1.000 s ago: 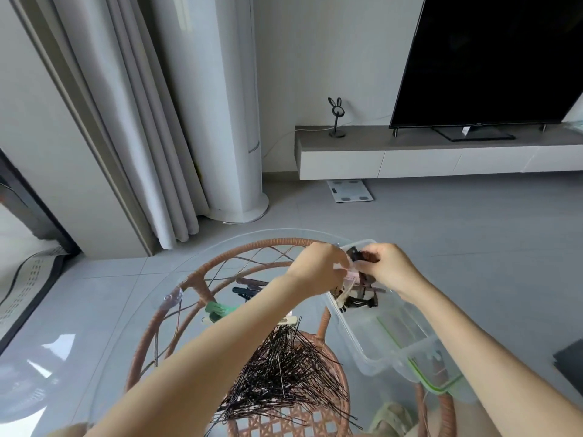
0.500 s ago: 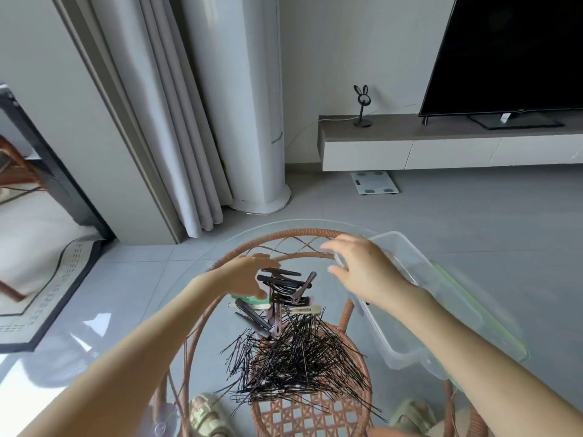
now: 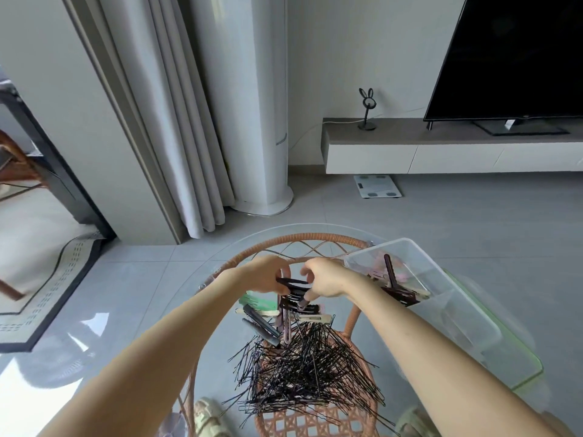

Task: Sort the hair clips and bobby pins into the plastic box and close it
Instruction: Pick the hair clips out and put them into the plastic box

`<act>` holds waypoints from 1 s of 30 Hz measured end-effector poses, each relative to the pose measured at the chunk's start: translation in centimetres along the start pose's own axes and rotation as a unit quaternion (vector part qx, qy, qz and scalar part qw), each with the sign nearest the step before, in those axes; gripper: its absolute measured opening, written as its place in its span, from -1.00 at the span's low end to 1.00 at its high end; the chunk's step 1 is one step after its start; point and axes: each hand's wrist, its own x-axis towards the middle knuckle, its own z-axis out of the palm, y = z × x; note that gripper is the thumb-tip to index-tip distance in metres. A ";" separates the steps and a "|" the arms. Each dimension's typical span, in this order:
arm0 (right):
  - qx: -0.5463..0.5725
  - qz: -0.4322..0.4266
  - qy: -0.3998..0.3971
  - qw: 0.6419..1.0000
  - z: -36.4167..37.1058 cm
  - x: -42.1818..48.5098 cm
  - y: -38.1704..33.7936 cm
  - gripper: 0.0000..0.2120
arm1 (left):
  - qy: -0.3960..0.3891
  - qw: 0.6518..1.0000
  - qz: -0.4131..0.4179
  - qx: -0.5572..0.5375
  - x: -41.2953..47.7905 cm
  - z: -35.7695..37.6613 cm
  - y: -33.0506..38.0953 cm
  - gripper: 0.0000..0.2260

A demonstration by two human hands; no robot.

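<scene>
A round glass bench [image 3: 202, 298] on a brown rattan frame [image 3: 315, 239] stands on a grey tiled floor [image 3: 457, 222]. Behind it are pale curtains [image 3: 176, 121], a white column unit [image 3: 252, 105], a low white TV shelf [image 3: 441, 152] carrying a black TV [image 3: 517, 55] and a small rabbit-eared stand [image 3: 367, 110], and a bathroom scale [image 3: 377, 186] on the floor under the shelf. A patterned rug [image 3: 47, 285] lies at the left. No writing can be read anywhere.

On the glass, a loose heap of black bobby pins [image 3: 309, 370] lies nearest the camera. Just beyond it is a small pile of hair clips [image 3: 284, 313], dark, cream, purple and green, overlapping one another. The clear plastic box [image 3: 441, 298] sits open at the right, tilted across the bench edge, with several dark and pink clips in its far end; its green-edged lid [image 3: 517, 367] lies beneath or beside it, which one I cannot tell.

Both hands meet over the clip pile. The left hand [image 3: 268, 275] has its fingers pinched on a dark clip [image 3: 291, 282]. The right hand [image 3: 325, 280] has fingers curled down onto the same bunch of clips, gripping them. The forearms hide part of the pile and the box's near wall.
</scene>
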 end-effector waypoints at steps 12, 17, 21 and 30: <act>0.018 -0.043 -0.034 0.998 0.4 -1.0 0.7 -0.70 | 0.066 0.996 -0.053 -0.026 -2.9 -0.9 -3.4 -0.87; -0.014 -0.039 -0.021 0.999 1.2 -1.4 0.5 -0.74 | 0.126 0.982 -0.092 -0.107 -5.2 -1.7 -4.5 -0.82; -0.027 -0.062 -0.012 0.998 1.1 -2.2 0.4 -0.88 | 0.151 0.968 -0.087 -0.179 -6.3 -1.5 -3.9 -0.89; -0.134 -0.086 0.231 0.960 -2.9 -8.6 0.2 -0.88 | 0.186 0.952 -0.008 -0.244 -7.0 -4.2 4.0 -0.85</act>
